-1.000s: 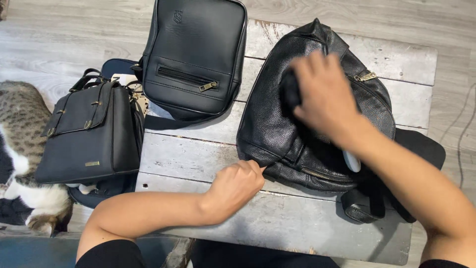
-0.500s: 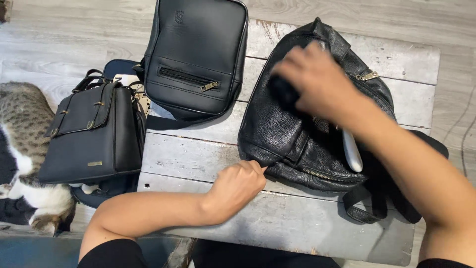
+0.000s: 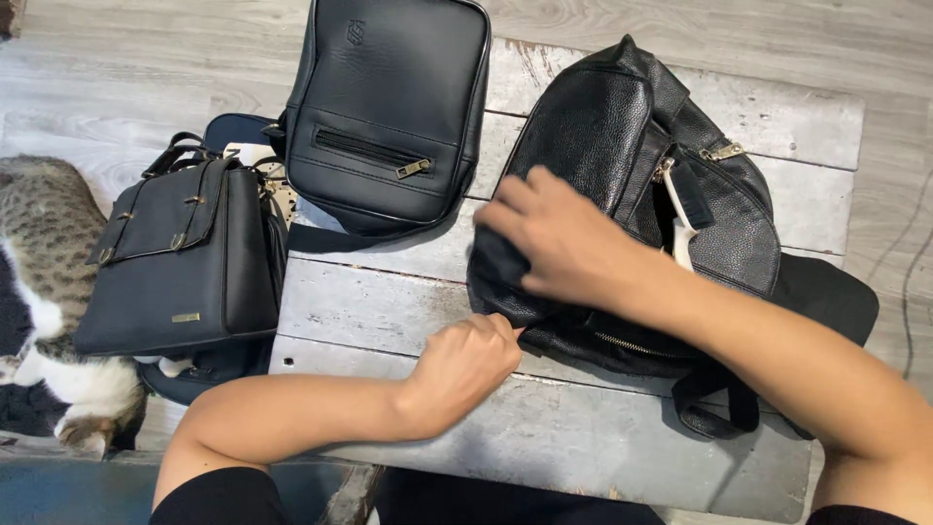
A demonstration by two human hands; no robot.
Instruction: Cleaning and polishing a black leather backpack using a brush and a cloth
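Looking down from the head camera: a worn grey plank table with bags on and beside it.

Left hand — fingers curled shut, pinching the lower left corner of the black pebbled-leather sling bag, near the table's front edge.

Right hand — lies on the lower left face of the same bag, fingers bent over a dark cloth pressed against the leather; how firmly they grip it, cannot tell.

The sling bag lies on the right half of the table, narrow end pointing away. A brass zip pull shows near its right side, and something white pokes from an open pocket. Its strap loops toward the front right.

A smooth black rectangular bag with a front zip lies at the table's far left, just beside the sling bag. A black flap satchel stands off the left edge. A tabby-and-white cat lies on the floor next to it.
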